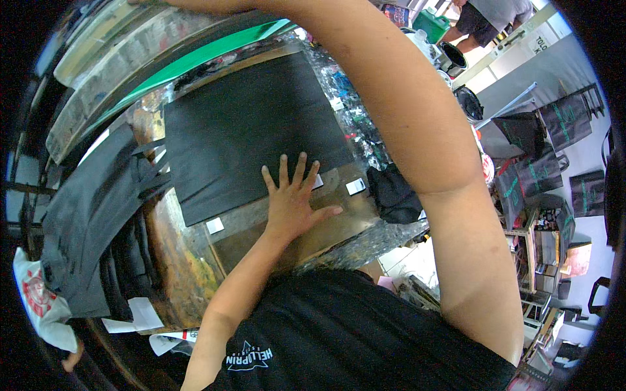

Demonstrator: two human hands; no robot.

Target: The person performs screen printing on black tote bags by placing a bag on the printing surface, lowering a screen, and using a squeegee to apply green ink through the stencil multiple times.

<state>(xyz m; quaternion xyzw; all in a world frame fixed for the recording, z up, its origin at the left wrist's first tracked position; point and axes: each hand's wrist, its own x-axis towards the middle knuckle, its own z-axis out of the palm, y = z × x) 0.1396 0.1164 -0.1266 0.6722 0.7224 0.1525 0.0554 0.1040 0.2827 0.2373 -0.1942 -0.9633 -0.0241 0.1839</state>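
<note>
A flat, square-cornered piece of black fabric lies on a brown board. My left hand rests on its near edge, palm down, fingers spread, with nothing held. The thumb reaches over the bare board beside a small white tab. Another white tab sits at the fabric's near left corner. My right arm arches over the right side and across the top. Only a sliver of my right hand shows at the upper edge, close to a tilted wooden frame with a green panel; its fingers are cut off.
Black fabric pieces are heaped at the left, near a white garment and part of another person's arm. A black cloth bundle lies right of the board. Another person stands far right; black bags hang there.
</note>
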